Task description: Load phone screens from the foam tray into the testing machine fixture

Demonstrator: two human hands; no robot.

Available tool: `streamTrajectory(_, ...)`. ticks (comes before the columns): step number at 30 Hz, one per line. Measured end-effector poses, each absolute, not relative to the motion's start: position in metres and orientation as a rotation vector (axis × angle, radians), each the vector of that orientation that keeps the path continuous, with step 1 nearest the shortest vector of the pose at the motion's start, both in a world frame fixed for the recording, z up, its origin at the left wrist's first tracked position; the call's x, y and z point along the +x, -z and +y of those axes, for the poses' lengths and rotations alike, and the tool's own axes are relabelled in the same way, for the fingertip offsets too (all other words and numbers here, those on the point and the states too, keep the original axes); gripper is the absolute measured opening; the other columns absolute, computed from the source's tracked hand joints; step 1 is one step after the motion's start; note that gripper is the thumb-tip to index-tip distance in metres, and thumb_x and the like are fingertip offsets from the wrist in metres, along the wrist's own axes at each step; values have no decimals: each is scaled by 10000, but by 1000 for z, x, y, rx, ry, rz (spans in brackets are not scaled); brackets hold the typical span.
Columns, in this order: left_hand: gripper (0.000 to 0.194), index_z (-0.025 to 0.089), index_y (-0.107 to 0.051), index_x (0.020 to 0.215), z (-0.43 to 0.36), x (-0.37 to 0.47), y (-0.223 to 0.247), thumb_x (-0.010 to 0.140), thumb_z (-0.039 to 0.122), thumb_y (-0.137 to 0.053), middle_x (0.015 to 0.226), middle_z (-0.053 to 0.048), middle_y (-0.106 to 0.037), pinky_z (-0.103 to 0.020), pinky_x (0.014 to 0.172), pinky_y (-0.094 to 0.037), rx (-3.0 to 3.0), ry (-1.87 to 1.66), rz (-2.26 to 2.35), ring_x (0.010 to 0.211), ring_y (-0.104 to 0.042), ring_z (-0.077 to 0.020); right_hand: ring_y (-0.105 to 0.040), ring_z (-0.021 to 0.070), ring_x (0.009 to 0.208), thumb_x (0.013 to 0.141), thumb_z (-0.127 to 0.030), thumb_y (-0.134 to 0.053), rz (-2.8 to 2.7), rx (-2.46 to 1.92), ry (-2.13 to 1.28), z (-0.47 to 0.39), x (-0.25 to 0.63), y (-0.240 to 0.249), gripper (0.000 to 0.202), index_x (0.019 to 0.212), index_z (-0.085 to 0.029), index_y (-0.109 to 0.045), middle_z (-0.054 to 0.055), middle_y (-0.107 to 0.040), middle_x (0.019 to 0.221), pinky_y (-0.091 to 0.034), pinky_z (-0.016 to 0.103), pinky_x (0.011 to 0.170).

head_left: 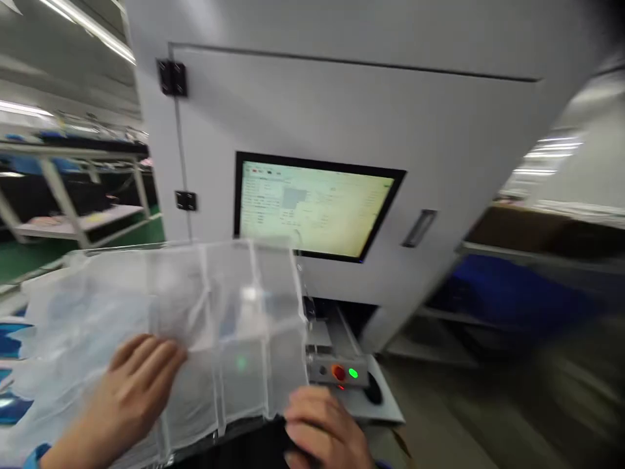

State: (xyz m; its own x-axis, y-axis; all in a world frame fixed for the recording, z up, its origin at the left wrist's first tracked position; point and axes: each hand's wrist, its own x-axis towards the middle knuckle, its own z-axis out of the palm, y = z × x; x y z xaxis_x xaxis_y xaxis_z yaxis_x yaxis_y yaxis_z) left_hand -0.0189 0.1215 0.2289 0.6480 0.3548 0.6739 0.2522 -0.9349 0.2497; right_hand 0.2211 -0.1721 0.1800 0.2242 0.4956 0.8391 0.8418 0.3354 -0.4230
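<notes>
A clear plastic tray [288, 293] divided into compartments spans the lower left, tilted toward me. Thin white translucent sheets [97, 293] cover much of its left side and hang loosely there. My left hand [134, 384] lies over the sheets, its fingers bent together at a fold; the thumb is hidden. At the tray's near right corner, my right hand [325, 426] has its fingers curled at the edge. Blue glossy pieces [14, 342] show at the far left, beside the sheets. Some blur softens the hands.
A large grey machine cabinet [312, 111] stands ahead with a lit screen [317, 208] and a recessed handle [420, 228]. Below it, a control box [336, 371] carries a red button and a green light, near a black mouse [374, 389]. Shelving [73, 156] stands left.
</notes>
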Motion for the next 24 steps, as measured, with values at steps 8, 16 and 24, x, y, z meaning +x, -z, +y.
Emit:
streamTrajectory(8,344,255,-790,1190,-17,144,-153,995,177,-518,1049,-83,-796,-456,1167,-402,2830,-1171,-584,1009,-674,-301,-569,207,894,1039,-195,-568,-1595,-2093,529,-226,294,-165,174,953,-215,-718,61,-640,975,-464,327,777)
streamTrajectory(16,312,239,-745,1294,-35,166,-81,1029,180,-590,1334,-76,-766,-467,1282,-344,2618,-1070,-405,1344,-637,-277,-631,223,864,853,-89,-609,-492,-2436,-197,-352,332,38,133,802,-192,-675,63,-704,877,-428,329,823)
streamTrajectory(24,704,145,-687,1372,-5,185,72,827,589,-722,1491,-229,-689,-642,1228,-495,2229,-436,378,1413,-640,-442,-585,201,711,715,-263,-705,-150,-2055,-425,-319,323,147,183,659,-224,-535,-22,-583,647,-462,335,764)
